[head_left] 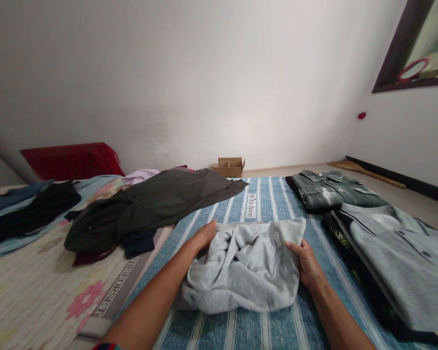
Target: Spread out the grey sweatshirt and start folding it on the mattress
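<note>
A light grey knit garment (250, 267) lies bunched and partly folded on the blue striped bedding (204, 335) in front of me. Its exact kind is hidden by the folds. My left hand (205, 235) holds its far left side, with the fingertips partly covered by the cloth. At the right edge, my right hand (306, 260) grips the fabric with the thumb on top and the other fingers tucked underneath. The garment's far right corner stands slightly raised above that hand.
To the right are a folded grey buttoned top (409, 257) on dark clothes and a folded dark green jacket (336, 192). Dark trousers (160, 199) and other loose clothes (32, 209) lie left. A cardboard box (229, 166) and a red item (73, 160) stand by the wall.
</note>
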`<state>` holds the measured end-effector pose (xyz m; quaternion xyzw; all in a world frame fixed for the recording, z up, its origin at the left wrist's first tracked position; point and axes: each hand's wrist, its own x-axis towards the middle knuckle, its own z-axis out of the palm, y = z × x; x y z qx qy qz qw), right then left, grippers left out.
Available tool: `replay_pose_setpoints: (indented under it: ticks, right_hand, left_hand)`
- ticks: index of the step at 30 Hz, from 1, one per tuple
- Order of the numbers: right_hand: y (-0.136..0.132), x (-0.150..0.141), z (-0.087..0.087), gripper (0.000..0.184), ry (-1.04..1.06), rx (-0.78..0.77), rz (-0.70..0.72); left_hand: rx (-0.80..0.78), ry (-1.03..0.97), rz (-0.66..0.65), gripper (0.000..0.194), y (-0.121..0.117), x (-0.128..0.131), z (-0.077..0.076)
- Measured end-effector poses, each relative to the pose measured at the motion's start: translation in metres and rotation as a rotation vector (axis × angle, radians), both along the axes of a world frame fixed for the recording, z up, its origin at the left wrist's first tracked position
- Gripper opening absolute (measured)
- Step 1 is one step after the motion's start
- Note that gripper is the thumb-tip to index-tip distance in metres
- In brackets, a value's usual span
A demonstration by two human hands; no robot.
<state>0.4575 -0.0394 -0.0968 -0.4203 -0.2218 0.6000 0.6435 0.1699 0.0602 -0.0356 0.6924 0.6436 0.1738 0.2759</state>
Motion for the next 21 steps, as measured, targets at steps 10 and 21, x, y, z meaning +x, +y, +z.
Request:
replay_pose_setpoints:
  ticks: [10, 21]
  right_hand:
    - [0.002, 0.0, -0.004, 0.055, -0.086, -0.015, 0.021]
    - [0.011, 0.007, -0.015, 0.032, -0.316, -0.043, -0.12]
  left_hand:
    - [-0.033, -0.109, -0.016, 0.013, -0.041, 0.012, 0.015]
    - [0.051, -0.586, 0.218, 0.021, -0.087, -0.003, 0.041]
